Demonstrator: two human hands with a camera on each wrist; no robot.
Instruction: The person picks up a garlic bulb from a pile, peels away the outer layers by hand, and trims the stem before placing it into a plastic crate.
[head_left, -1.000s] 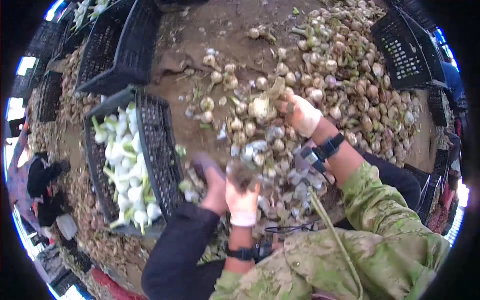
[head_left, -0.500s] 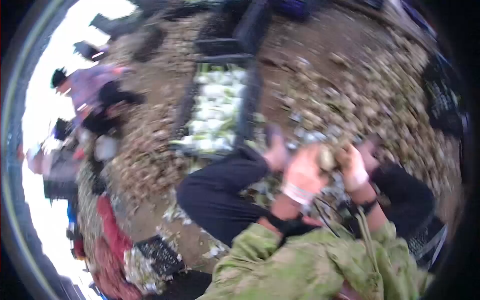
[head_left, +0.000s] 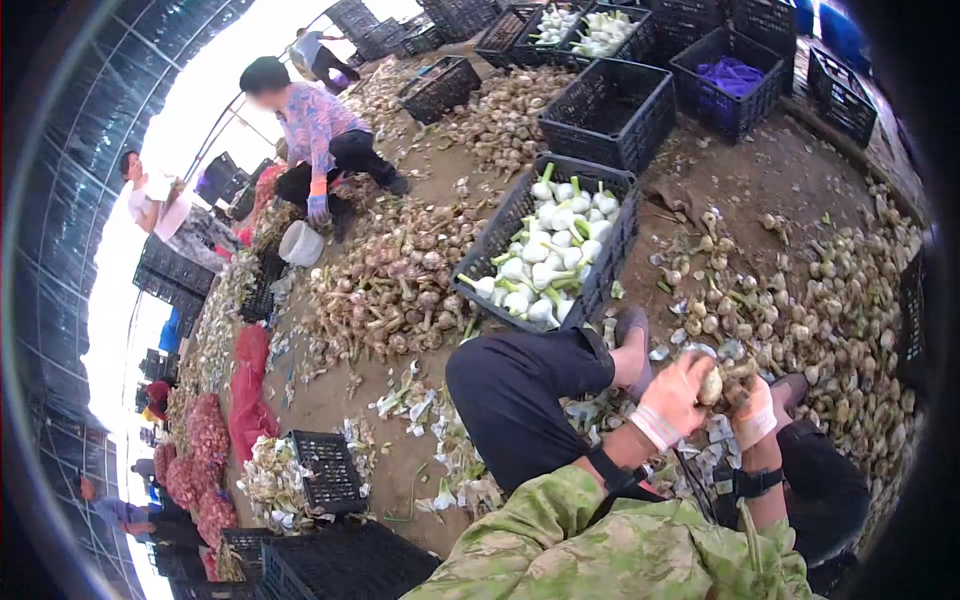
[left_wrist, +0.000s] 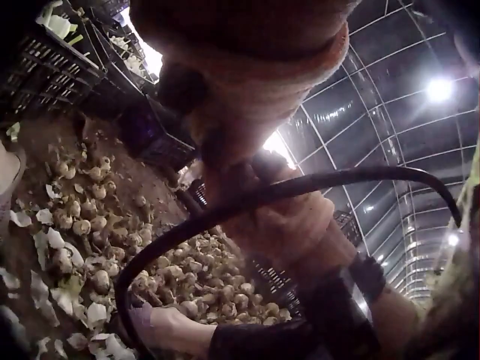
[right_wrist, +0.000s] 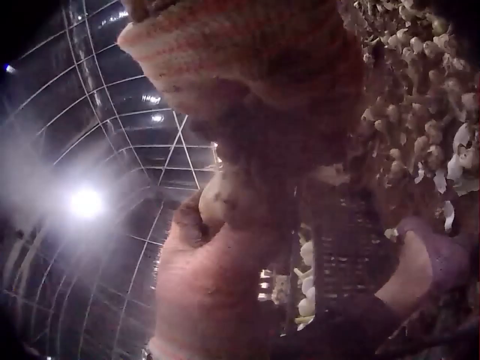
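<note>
In the head view a whitish garlic bulb (head_left: 710,387) is held between two gloved hands above the person's lap. The left hand (head_left: 672,400) grips it from the left, its thumb and fingers about the bulb; in the right wrist view the same bulb (right_wrist: 221,199) shows by the left thumb. The right hand (head_left: 755,412), with dirt-darkened glove fingers, curls against the bulb's other side and partly hides it. Beyond the hands, a heap of unpeeled garlic (head_left: 840,310) spreads over the ground. A black crate (head_left: 612,265) filled with clean white garlic (head_left: 550,250) stands past the left foot.
An open black crate (head_left: 610,125) stands behind the filled one. Another garlic heap (head_left: 400,290) lies to the left, near a crouching person (head_left: 325,130) and a white bucket (head_left: 300,243). Peeled skins (head_left: 440,410) litter the soil; a red net sack (head_left: 250,390) lies further left.
The head view has swung left, bringing people and more crates into sight. The right hand has come from the heap to meet the left hand, and the garlic bulb is now between them.
</note>
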